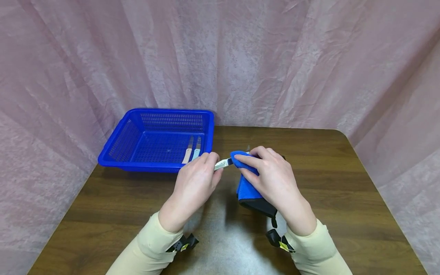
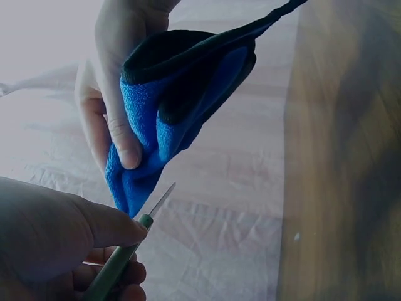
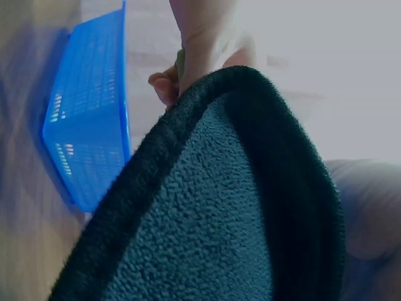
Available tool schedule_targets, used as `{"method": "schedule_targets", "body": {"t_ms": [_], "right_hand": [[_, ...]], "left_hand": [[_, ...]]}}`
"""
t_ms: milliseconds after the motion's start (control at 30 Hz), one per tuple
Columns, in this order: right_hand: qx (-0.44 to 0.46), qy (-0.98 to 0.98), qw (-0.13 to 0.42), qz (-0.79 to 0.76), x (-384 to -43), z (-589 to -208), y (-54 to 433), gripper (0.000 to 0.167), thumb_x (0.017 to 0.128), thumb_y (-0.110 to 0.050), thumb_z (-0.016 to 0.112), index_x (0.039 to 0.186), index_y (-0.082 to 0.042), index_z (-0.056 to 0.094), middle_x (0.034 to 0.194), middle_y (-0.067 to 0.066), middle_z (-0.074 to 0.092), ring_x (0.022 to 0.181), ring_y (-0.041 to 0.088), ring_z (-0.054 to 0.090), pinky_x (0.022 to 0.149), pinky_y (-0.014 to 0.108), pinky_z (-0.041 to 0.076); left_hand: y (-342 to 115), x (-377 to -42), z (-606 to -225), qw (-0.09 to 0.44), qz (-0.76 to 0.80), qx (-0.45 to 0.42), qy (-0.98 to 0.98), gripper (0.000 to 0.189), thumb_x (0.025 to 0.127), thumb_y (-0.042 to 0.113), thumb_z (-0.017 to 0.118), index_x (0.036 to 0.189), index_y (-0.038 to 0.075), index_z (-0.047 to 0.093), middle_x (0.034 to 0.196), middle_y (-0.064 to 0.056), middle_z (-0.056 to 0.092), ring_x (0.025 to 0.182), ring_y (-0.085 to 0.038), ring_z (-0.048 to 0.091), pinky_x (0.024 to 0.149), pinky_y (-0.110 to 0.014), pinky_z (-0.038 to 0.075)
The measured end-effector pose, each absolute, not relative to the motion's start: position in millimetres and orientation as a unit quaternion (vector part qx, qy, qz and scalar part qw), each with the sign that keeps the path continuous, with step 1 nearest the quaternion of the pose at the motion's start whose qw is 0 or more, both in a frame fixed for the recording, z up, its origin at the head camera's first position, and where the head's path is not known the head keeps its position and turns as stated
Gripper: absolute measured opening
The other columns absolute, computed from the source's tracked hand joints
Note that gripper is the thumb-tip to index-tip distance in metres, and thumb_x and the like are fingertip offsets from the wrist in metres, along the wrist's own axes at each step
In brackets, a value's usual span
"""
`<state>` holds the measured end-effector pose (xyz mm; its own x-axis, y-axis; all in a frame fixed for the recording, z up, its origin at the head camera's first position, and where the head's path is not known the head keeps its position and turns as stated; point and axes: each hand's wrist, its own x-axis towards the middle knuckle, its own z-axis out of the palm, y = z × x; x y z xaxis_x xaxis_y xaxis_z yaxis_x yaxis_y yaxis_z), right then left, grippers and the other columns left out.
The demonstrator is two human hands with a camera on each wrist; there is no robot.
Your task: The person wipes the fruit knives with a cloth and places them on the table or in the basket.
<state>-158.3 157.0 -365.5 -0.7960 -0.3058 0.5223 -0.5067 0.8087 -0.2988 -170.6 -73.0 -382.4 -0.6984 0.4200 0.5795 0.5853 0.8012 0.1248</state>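
My left hand (image 1: 196, 177) grips the pale green handle of a small knife (image 1: 221, 164), its blade pointing right. A folded blue cloth (image 1: 249, 188) with a black border is pinched in my right hand (image 1: 273, 175), wrapped over the knife's blade. Part of the blade shows beside the cloth in the left wrist view, close to the left thumb. The cloth's loose end hangs below the right fingers, with a black loop at its corner. In the right wrist view the cloth's black edge (image 3: 285, 157) covers much of the work.
A blue plastic basket (image 1: 172, 111) stands at the back left of the wooden table (image 1: 309, 152). Inside lie a knife with a pink handle (image 1: 187, 156) and one with a light blue handle (image 1: 196, 153). A pink curtain (image 1: 240, 57) hangs behind.
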Motion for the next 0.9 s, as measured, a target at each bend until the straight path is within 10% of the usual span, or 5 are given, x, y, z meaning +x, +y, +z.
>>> {"method": "schedule_targets", "body": {"t_ms": [900], "right_hand": [[0.255, -0.918, 0.24, 0.188, -157.7, -368.9, 148.5, 0.039, 0.09, -0.025, 0.095, 0.127, -0.028, 0.085, 0.113, 0.005, 0.075, 0.1, 0.027, 0.07, 0.075, 0.043, 0.059]], "left_hand": [[-73.4, -167.0, -377.3, 0.268, -0.152, -0.278, -0.91, 0.023, 0.096, 0.014, 0.087, 0.105, 0.006, 0.067, 0.08, -0.001, 0.06, 0.064, -0.019, 0.059, 0.051, -0.033, 0.047]]}}
